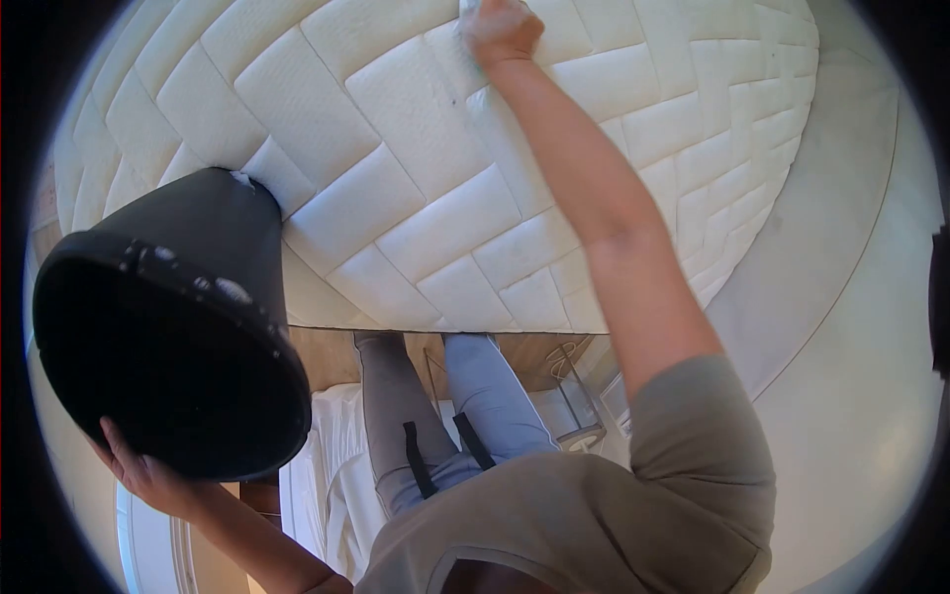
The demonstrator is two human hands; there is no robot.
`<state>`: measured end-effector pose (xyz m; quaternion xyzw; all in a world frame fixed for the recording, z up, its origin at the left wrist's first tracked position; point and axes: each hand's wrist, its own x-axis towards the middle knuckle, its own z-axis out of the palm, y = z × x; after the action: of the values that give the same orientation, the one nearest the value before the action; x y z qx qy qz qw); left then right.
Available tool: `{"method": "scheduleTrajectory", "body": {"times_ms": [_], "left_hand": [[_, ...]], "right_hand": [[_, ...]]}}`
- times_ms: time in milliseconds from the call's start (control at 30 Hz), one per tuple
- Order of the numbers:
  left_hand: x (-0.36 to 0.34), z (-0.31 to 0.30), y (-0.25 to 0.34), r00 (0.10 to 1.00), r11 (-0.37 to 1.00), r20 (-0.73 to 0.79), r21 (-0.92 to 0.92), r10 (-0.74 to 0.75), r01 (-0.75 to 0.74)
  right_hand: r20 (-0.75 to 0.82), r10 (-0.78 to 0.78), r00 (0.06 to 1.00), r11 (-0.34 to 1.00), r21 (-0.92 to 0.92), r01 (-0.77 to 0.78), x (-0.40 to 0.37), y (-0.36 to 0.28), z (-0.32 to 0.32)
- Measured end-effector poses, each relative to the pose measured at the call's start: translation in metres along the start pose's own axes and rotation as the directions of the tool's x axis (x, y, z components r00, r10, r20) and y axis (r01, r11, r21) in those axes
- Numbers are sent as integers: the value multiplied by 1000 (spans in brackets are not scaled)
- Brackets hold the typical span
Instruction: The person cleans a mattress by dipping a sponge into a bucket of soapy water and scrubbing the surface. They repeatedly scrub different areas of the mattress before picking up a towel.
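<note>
My left hand [148, 480] grips the rim of a black bin [252, 213], fingers curled over its edge. The bin is tipped on its side with its wide mouth towards me, and its base end meets the mattress. Pale flecks mark its rim, and the inside is too dark to make out. Across the mattress [426, 233], which is white and quilted in a brick-like pattern, my right arm reaches far out. My right hand [505, 35] is closed and pressed on the quilted surface near the top of view; I cannot tell what pale thing its fingers hold.
A pale wall [851, 327] runs along the right side. Below the mattress edge are my legs in grey trousers [485, 386] on a wooden floor. White bedding [336, 445] lies behind me on the left, and a small metal-framed stand [584, 431] stands to the right.
</note>
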<state>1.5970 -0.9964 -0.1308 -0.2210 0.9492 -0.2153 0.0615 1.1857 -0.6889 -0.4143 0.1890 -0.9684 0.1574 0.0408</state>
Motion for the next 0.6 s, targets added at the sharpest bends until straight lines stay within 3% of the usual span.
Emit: {"method": "scheduleTrajectory", "body": {"times_ms": [67,100,133,200,300,367,400,467,500,533,600], "left_hand": [[9,-3,10,994,980,20,166,104,-106],[12,-5,24,991,984,-22,-129,-131,127],[11,-6,32,932,845,8,-418,-363,332],[6,-1,25,936,847,103,-401,-338,350],[12,-6,36,847,597,186,-636,-497,490],[15,-16,49,844,580,184,-653,-504,488],[14,-19,53,842,565,195,-663,-503,491],[10,-20,57,854,639,165,-598,-493,484],[10,-21,58,864,695,137,-540,-484,475],[8,-23,58,865,704,132,-529,-484,474],[12,-24,63,931,837,34,-426,-363,342]], "right_hand": [[-17,16,1000,1000,-15,-16,-28,-10,8],[-15,35,999,999,-41,-36,-59,-9,10],[61,15,998,998,-68,-11,-104,-8,-1],[115,-112,987,994,9,111,-196,2,-34],[131,-205,970,977,93,194,-246,16,-56],[64,-254,965,958,150,243,-210,10,-30],[168,-157,973,985,92,143,-164,-6,-8],[161,20,987,995,91,-35,-56,-50,26],[49,11,999,999,52,-14,-15,-68,37],[53,15,999,998,65,-18,-12,-73,43],[-121,-59,991,992,103,72,-7,-71,40]]}}
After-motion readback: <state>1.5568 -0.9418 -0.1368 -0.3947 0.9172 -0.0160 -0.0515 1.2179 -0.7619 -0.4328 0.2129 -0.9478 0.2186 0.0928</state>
